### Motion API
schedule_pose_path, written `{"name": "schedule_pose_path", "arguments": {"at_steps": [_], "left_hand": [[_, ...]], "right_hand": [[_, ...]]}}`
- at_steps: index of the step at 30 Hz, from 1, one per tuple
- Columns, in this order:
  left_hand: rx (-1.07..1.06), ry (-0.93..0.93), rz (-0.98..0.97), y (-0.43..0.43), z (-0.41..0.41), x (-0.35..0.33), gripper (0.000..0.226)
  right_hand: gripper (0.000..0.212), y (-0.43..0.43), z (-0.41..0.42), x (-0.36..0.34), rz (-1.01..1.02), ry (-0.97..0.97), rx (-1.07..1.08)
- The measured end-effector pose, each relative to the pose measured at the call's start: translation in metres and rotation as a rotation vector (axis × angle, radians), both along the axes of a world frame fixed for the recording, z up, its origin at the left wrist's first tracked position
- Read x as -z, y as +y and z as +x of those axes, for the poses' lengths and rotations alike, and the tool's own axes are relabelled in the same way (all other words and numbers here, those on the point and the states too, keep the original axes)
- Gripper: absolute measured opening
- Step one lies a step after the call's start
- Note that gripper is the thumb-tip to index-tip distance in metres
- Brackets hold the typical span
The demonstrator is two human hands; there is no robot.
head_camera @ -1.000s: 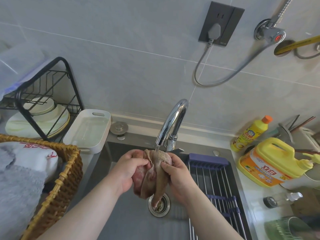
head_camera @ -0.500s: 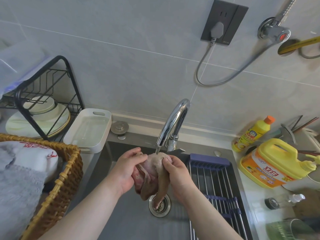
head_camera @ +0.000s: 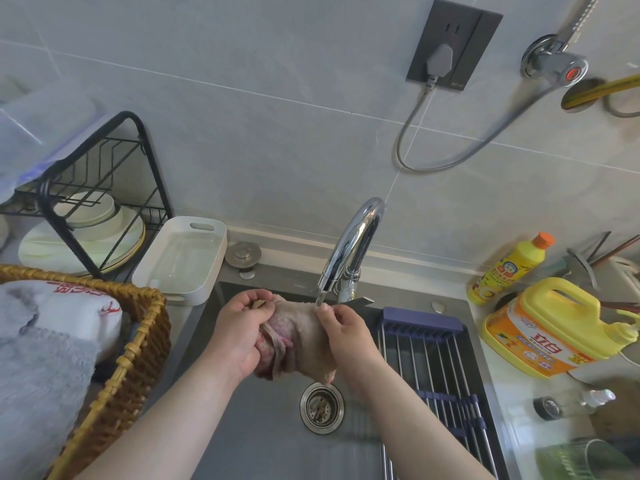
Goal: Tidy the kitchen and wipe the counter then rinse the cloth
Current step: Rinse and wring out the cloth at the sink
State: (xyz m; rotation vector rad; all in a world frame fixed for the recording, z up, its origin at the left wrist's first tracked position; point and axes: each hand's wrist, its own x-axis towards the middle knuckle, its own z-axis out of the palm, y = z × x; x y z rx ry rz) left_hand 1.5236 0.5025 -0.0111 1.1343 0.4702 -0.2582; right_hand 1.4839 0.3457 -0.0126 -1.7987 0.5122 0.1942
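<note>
A wet pinkish-beige cloth (head_camera: pixel 294 336) is stretched between my two hands over the grey sink (head_camera: pixel 249 441). My left hand (head_camera: pixel 239 327) grips its bunched left end. My right hand (head_camera: pixel 346 332) pinches the cloth's upper right edge right under the spout of the chrome faucet (head_camera: pixel 349 247), where a thin stream of water falls onto the cloth. The round drain strainer (head_camera: pixel 322 407) lies below the hanging cloth.
A wicker basket (head_camera: pixel 121 368) with towels sits at the left. Behind it stand a white tray (head_camera: pixel 204 258), a black dish rack (head_camera: pixel 93 202) with plates, and a sink plug (head_camera: pixel 243 253). A roll-up drying rack (head_camera: pixel 436 368) covers the sink's right side. Detergent bottles (head_camera: pixel 550 327) stand at the right.
My hands have moved apart, pulling the bunched cloth out wider under the running water. My right hand shifted right, up to the spout.
</note>
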Motion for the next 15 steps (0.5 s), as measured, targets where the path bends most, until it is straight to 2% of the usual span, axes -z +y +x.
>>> {"name": "schedule_pose_path", "arguments": {"at_steps": [3,6,8,10,12,15], "left_hand": [[-0.045,0.045,-0.028,0.003,0.006,-0.001,0.021],[-0.041,0.082,-0.039,0.003,0.009,-0.002,0.018],[0.003,0.083,-0.041,0.004,0.01,-0.004,0.017],[0.108,0.048,-0.037,0.006,0.012,-0.008,0.026],[0.227,-0.006,0.045,0.01,0.014,-0.009,0.043],[0.289,-0.079,0.338,0.013,0.018,-0.002,0.053]], "right_hand": [[0.029,-0.004,0.003,0.0,0.322,0.104,-0.09],[0.018,-0.007,0.001,0.005,0.368,0.091,-0.148],[0.019,-0.005,0.0,0.007,0.446,0.079,-0.069],[0.026,-0.002,-0.001,0.006,0.556,0.075,-0.007],[0.028,-0.001,-0.002,0.004,0.617,0.085,0.022],[0.027,-0.001,-0.003,0.001,0.734,0.087,0.042]]}}
